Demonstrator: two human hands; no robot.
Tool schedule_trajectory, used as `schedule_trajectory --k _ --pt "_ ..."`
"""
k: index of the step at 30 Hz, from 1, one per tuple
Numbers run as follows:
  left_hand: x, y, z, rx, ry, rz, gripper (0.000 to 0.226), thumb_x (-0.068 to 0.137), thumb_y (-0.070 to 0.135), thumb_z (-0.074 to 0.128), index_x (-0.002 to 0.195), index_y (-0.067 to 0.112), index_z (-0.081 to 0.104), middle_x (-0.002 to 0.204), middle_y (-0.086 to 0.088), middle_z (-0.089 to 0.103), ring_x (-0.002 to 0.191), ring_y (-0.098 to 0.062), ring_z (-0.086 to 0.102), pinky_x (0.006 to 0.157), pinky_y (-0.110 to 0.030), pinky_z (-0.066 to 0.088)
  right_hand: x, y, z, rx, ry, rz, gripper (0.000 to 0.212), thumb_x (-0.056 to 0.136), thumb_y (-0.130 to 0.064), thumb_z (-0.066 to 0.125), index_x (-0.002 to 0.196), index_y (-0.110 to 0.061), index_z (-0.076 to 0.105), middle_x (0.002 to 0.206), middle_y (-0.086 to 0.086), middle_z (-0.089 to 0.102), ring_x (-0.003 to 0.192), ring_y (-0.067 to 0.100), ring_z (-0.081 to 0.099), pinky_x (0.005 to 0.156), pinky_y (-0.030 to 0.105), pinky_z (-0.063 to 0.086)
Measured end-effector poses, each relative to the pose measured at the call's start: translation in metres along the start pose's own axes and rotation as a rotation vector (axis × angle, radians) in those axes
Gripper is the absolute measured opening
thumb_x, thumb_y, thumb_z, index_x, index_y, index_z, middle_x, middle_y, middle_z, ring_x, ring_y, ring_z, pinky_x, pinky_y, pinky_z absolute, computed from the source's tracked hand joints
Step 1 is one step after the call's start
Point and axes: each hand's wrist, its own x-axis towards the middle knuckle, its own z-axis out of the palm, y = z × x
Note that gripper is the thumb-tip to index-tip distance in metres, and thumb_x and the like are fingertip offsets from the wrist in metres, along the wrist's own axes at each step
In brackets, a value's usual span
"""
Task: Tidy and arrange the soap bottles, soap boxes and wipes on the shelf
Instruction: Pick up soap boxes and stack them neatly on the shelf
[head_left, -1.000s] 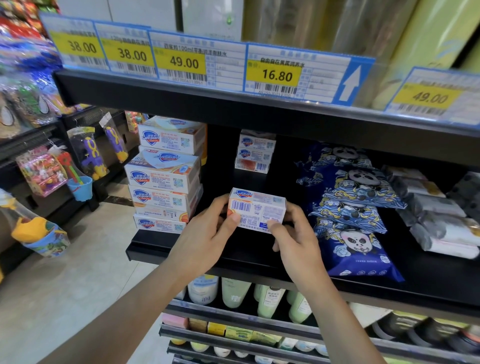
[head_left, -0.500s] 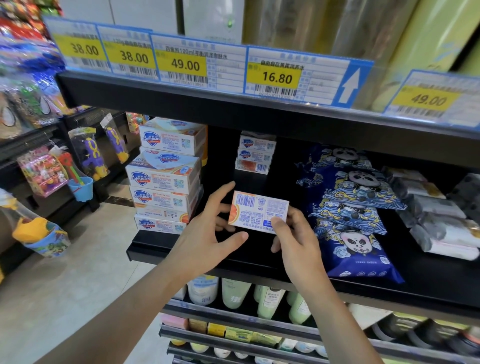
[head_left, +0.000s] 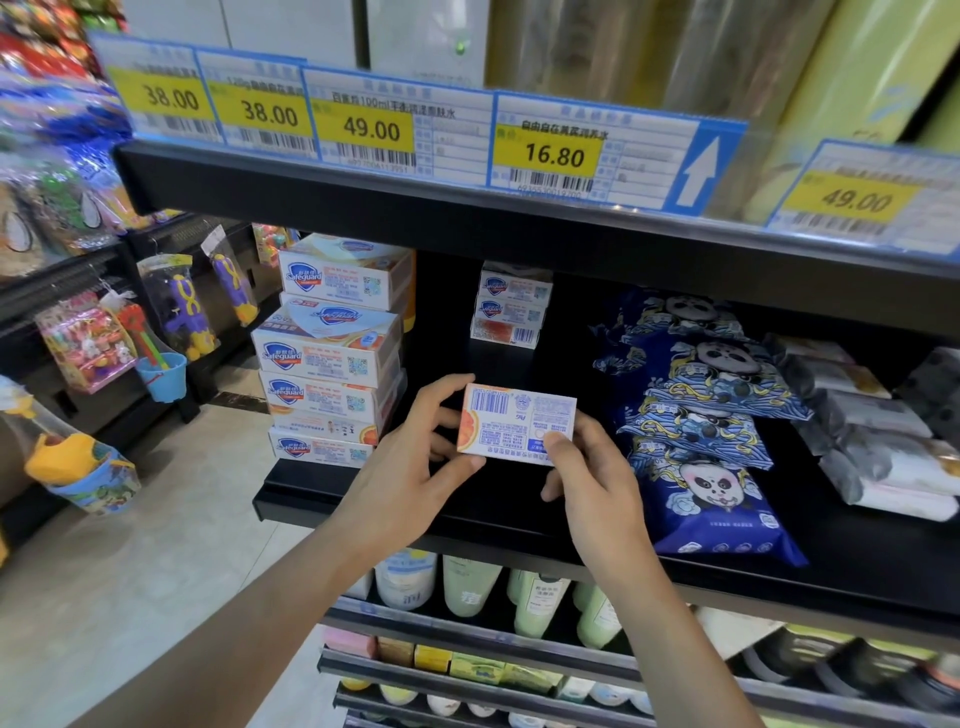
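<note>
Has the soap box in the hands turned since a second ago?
Yes. The small soap box has tipped its barcode face toward the camera, while the stack of small boxes behind stayed put.

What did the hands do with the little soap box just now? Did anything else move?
The hands turned the soap box over: a second ago its logo side faced the camera, now its barcode back does. It was lifted a little too. The left hand opened wider, holding it by thumb and fingertips; the right hand kept pinching its lower corner. The stacks of soap boxes and the panda wipes stayed put.
</note>
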Motion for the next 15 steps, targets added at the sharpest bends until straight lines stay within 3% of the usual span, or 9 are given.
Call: schedule_trajectory --k 5,7,9,11,15 --pt "-0.0006 0.0007 -0.0001 -0.001 0.002 -0.001 0.078 0.099 0.022 0.071 0.147 0.062 0.025 0.117 0.024 0.061 0.099 -0.014 0.070 0.089 -0.047 0.059 -0.0014 0.0002 -0.0009 0.018 0.012 -0.023 0.046 0.104 -0.026 0.061 0.145 -0.042 0.049 0.094 -0.017 0.068 0.070 0.009 0.062 0.074 0.020 0.053" --pt "-0.0003 0.0003 -0.0002 -0.016 0.005 -0.002 0.077 0.100 0.021 0.070 0.149 0.059 0.024 0.118 0.024 0.060 0.099 -0.015 0.070 0.089 -0.048 0.059 -0.0034 -0.0006 -0.0027 -0.014 -0.033 -0.049 0.061 0.100 -0.022 0.069 0.149 -0.046 0.043 0.111 -0.019 0.067 0.085 0.009 0.067 0.081 0.023 0.054" --pt "0.0001 -0.0001 -0.0005 -0.030 0.010 -0.006 0.077 0.100 0.020 0.069 0.150 0.058 0.024 0.119 0.024 0.060 0.100 -0.015 0.070 0.091 -0.048 0.059 -0.0036 0.0014 -0.0031 -0.089 -0.098 -0.081 0.084 0.093 -0.012 0.075 0.153 -0.052 0.032 0.130 -0.010 0.060 0.098 0.013 0.066 0.084 0.027 0.055" --pt "0.0000 0.0002 -0.0008 -0.026 0.013 -0.010 0.077 0.100 0.021 0.069 0.150 0.058 0.023 0.118 0.026 0.060 0.101 -0.014 0.070 0.092 -0.047 0.059 -0.0019 0.0041 -0.0022 -0.152 -0.123 -0.102 0.099 0.087 -0.003 0.074 0.155 -0.056 0.025 0.134 -0.003 0.055 0.094 0.016 0.064 0.081 0.029 0.055" --pt "-0.0010 0.0018 0.0000 -0.004 -0.001 -0.001 0.078 0.100 0.022 0.069 0.150 0.058 0.022 0.119 0.028 0.060 0.100 -0.012 0.070 0.090 -0.046 0.059 -0.0011 0.0038 -0.0020 -0.159 -0.086 -0.130 0.098 0.090 0.003 0.069 0.155 -0.056 0.024 0.141 -0.007 0.050 0.101 0.012 0.065 0.084 0.032 0.058"
